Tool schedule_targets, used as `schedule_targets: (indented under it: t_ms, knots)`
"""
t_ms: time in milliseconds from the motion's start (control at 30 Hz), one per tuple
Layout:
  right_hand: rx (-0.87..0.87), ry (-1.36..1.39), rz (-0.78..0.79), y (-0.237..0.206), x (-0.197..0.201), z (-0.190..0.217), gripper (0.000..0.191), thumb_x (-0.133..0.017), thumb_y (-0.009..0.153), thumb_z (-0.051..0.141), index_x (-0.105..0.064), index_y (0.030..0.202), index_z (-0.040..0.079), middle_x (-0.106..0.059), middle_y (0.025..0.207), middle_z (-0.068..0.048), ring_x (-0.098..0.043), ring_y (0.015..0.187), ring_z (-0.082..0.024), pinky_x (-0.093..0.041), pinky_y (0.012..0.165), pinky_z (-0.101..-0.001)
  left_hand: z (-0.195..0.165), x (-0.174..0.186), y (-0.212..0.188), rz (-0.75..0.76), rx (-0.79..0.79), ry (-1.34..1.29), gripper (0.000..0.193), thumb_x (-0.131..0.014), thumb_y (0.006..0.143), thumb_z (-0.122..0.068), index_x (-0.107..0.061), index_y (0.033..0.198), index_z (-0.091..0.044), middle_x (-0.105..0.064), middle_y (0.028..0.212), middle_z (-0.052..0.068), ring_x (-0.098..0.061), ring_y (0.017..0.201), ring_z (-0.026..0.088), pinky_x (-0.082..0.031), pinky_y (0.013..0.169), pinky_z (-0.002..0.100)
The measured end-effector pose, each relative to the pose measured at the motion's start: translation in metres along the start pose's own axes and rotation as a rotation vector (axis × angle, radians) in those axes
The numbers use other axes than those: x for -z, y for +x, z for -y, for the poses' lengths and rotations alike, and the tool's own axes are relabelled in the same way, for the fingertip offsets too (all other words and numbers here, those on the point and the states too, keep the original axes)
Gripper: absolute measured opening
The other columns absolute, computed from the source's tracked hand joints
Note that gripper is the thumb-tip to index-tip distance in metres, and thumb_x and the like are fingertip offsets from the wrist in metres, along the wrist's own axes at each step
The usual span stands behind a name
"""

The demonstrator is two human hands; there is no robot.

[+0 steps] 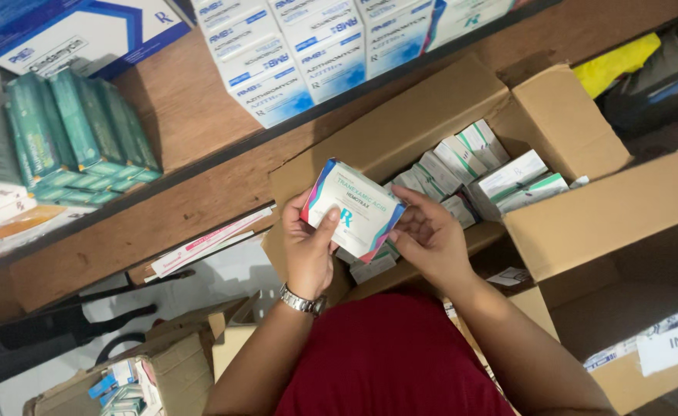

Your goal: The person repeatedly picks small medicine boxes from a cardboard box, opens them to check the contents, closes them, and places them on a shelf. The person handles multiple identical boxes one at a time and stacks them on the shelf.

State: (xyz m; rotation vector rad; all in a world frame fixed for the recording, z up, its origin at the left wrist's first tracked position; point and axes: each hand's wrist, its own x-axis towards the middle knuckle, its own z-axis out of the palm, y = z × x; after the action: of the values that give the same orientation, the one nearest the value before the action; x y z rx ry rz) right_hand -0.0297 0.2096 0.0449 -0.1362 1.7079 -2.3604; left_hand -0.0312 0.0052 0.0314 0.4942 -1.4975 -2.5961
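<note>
Red shirt lowest, both hands' grip closed on white medicine box, open carton half hidden behind

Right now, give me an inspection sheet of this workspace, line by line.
Surface: wooden shelf, partly bare.
Job's things: small white medicine box with teal and pink edges, held over an open cardboard carton of similar small boxes.
Clutter: green packs and white-and-blue boxes on the shelf; another carton low at left.
Grippers: left hand, wearing a wristwatch, and right hand both grip the box, fingers on its edges.
Cables: nothing seen.
Surroundings: yellow item behind the carton.
</note>
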Motion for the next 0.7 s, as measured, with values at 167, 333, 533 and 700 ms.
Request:
schedule_targets:
  t_ms: [167, 333, 533, 700]
  knots:
    - [0.052, -0.040, -0.063, 0.004, -0.009, -0.010, 0.060, -0.055, 0.087, -0.014, -0.046, 0.145, -0.001, -0.064, 0.122, -0.011, -0.064, 0.112, -0.015, -0.052, 0.093, -0.0293, 0.001, 0.000, -0.002, 0.066, -0.202, 0.094, 0.043, -0.075, 0.097, -0.002, -0.053, 0.134, -0.005, -0.066, 0.123, 0.012, -0.065, 0.106, 0.014, -0.056, 0.086, 0.028]
    - [0.146, -0.050, -0.083, 0.009, -0.014, -0.010, 0.061, -0.049, 0.085, -0.018, -0.045, 0.142, 0.002, -0.061, 0.125, -0.013, -0.064, 0.113, -0.019, -0.052, 0.096, -0.0302, 0.003, 0.004, 0.004, -0.029, 0.049, -0.107, 0.037, -0.070, 0.093, -0.008, -0.053, 0.126, -0.009, -0.067, 0.118, 0.010, -0.070, 0.099, 0.017, -0.065, 0.079, 0.036]
    - [0.422, -0.535, 0.144, 0.006, -0.002, 0.002, 0.052, -0.054, 0.083, -0.014, -0.054, 0.132, 0.002, -0.053, 0.139, -0.015, -0.053, 0.133, -0.027, -0.044, 0.109, -0.0414, 0.007, 0.002, 0.007, -0.063, 0.167, -0.209, 0.034, -0.069, 0.096, -0.015, -0.053, 0.126, -0.012, -0.067, 0.116, 0.007, -0.069, 0.100, 0.016, -0.064, 0.079, 0.034]
    - [0.175, 0.059, 0.185, 0.010, 0.008, -0.007, 0.026, -0.059, 0.103, -0.003, -0.060, 0.128, 0.004, -0.056, 0.123, -0.013, -0.052, 0.119, -0.023, -0.043, 0.115, -0.0387, 0.001, 0.000, 0.007, -0.093, 0.295, -0.315, 0.035, -0.066, 0.094, -0.020, -0.055, 0.126, -0.011, -0.069, 0.117, 0.007, -0.072, 0.101, 0.016, -0.066, 0.081, 0.035]
